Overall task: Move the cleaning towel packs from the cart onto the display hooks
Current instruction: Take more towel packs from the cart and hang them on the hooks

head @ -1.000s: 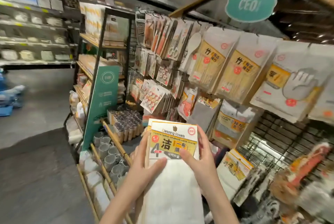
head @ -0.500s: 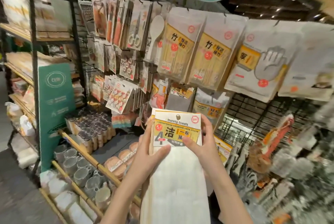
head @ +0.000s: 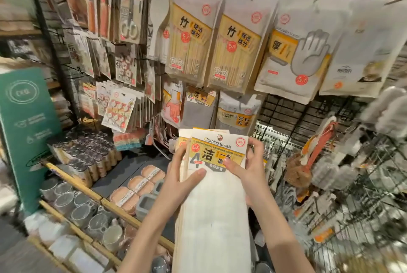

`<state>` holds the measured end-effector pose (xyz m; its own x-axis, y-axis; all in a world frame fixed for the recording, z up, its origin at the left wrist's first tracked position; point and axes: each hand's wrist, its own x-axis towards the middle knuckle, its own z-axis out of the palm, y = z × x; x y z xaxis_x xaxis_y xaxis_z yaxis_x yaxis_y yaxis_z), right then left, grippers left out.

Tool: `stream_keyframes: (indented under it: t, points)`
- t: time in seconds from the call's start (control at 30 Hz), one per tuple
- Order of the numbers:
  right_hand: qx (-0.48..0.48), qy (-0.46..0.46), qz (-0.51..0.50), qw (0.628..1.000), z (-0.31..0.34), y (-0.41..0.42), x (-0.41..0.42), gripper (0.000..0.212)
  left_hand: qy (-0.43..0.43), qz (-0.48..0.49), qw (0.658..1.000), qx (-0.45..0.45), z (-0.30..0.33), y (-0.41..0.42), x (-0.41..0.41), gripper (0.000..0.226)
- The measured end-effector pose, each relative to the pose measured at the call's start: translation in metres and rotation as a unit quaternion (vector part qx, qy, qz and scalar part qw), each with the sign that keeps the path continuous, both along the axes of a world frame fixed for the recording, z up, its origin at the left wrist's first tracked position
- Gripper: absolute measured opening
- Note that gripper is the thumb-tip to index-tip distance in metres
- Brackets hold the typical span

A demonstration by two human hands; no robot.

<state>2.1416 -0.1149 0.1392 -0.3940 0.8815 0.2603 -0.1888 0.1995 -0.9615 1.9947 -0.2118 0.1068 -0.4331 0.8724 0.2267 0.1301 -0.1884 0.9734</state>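
Note:
I hold a stack of cleaning towel packs upright in front of me; each is a long white cloth with a yellow and white header card printed "Cleaning towels". My left hand grips the stack's left edge, thumb across the front pack. My right hand pinches the front pack's header card at its right side. The packs are fanned slightly, a second header showing behind the first. Straight behind the stack, black display hooks on the wire grid panel carry hanging goods. The cart is out of view.
Bamboo skewer bags and glove packs hang above. A grey cloth pack and sponge pack hang just behind the stack. Jars, glass cups and round boxes fill wooden shelves at lower left. A green sign stands left.
My view has swung right and closer to the hook wall. The stack has risen toward the hooks, and my hands have fanned the front pack away from the ones behind.

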Motion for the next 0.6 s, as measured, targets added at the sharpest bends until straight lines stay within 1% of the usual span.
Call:
stream_keyframes:
  t: [0.1, 0.2, 0.27, 0.33, 0.37, 0.47, 0.53, 0.6]
  points:
    - [-0.030, 0.016, 0.007, 0.999, 0.002, 0.010, 0.016, 0.062, -0.026, -0.034, 0.999, -0.003, 0.004, 0.004, 0.014, 0.061]
    - [-0.033, 0.002, 0.028, 0.999, 0.002, 0.021, 0.031, 0.063, -0.060, -0.054, 0.997, -0.002, 0.001, 0.012, 0.027, 0.067]
    - [-0.047, -0.018, 0.044, 0.998, -0.001, 0.028, 0.039, 0.065, -0.074, -0.044, 0.996, -0.005, -0.006, 0.015, 0.037, 0.064]
    - [-0.058, -0.054, 0.058, 0.995, -0.001, 0.034, 0.044, 0.063, -0.085, -0.023, 0.996, -0.005, -0.012, 0.016, 0.044, 0.058]
    - [-0.060, -0.075, 0.063, 0.993, 0.000, 0.037, 0.045, 0.058, -0.086, -0.017, 0.996, -0.007, -0.016, 0.017, 0.046, 0.054]
    - [-0.040, -0.154, 0.024, 0.987, 0.008, 0.044, 0.050, 0.041, -0.089, -0.022, 0.996, -0.021, -0.026, 0.018, 0.048, 0.048]
    - [-0.028, -0.195, 0.010, 0.980, 0.012, 0.050, 0.052, 0.042, -0.089, -0.021, 0.995, -0.026, -0.035, 0.021, 0.045, 0.049]
    - [-0.017, -0.234, 0.036, 0.971, 0.014, 0.056, 0.051, 0.042, -0.082, -0.019, 0.996, -0.034, -0.045, 0.023, 0.044, 0.054]
